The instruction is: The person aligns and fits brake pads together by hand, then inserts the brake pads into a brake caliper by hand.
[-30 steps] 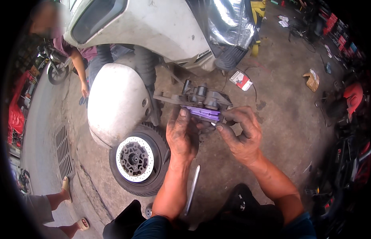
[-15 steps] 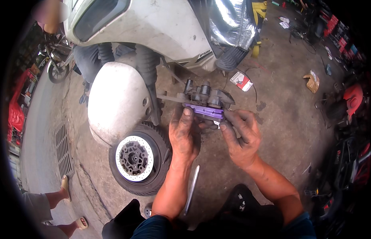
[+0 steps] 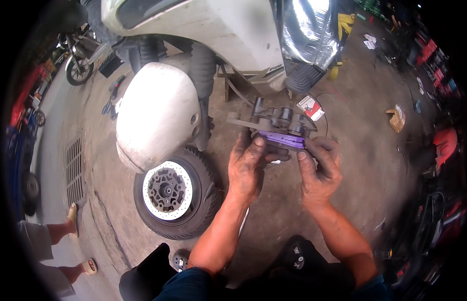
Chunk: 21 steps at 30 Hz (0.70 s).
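A dark, grimy brake caliper [image 3: 284, 118] with purple brake pads [image 3: 283, 139] along its lower side is held up in front of me. My left hand [image 3: 248, 170] is closed around its left part, the thumb pressed on the purple edge. At the other end, the bent fingers and thumb of my right hand [image 3: 321, 173] pinch the pads' right end. What lies under the caliper is partly hidden by my fingers. Behind it stands a white scooter [image 3: 228, 37] with a white front fender [image 3: 157, 113] and no front wheel between its fork legs.
A wheel with a brake disc [image 3: 167, 191] lies flat below the fender. Tools [image 3: 114, 95] lie on the floor left of it. A person's sandalled feet [image 3: 73, 220] show at lower left, near a drain grate [image 3: 74, 168]. Red-and-white packaging [image 3: 311, 107] lies beyond the caliper.
The view has shifted, so scooter and caliper appear farther right. My hands keep hold of the caliper. The person's arm at upper left is out of sight, and a blue vehicle shows at the left.
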### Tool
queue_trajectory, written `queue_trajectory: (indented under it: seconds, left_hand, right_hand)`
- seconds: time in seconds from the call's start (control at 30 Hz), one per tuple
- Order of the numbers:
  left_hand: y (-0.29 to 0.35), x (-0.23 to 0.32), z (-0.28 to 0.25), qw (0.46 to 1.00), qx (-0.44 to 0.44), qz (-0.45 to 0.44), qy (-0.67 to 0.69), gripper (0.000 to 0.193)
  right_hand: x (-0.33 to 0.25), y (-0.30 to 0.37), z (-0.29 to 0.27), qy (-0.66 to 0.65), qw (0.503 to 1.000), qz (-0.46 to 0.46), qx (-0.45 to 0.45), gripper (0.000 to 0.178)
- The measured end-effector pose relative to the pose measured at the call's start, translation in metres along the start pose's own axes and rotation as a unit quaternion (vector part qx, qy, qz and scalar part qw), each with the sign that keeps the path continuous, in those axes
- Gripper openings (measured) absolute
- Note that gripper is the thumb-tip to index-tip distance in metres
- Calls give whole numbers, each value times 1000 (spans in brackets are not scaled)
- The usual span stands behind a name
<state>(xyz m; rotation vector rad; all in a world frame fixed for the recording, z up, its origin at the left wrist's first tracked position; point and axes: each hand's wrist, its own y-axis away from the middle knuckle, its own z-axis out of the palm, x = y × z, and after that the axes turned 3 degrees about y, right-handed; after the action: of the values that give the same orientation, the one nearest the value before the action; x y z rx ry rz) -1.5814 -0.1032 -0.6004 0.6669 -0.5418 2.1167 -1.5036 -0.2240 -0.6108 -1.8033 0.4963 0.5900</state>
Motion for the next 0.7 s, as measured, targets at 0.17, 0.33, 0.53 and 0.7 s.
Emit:
queue_trajectory:
  seconds: [0.17,0.33,0.53,0.7]
  left_hand:
    - [-2,-7,1,999,-37,0,-28,64]
    - [-2,-5,5,997,-11,18,-72,56]
    - [-7,-3,5,994,-28,-5,-101,60]
    - [-7,-18,17,992,0,75,-101,52]
  right_hand:
    - [-1,0,1,-60,994,75,45,21]
    - [-1,0,5,-83,992,94,31,18]
    - [-7,-13,7,-174,964,187,71,17]
    - [-2,-11,3,-232,949,205,67,21]
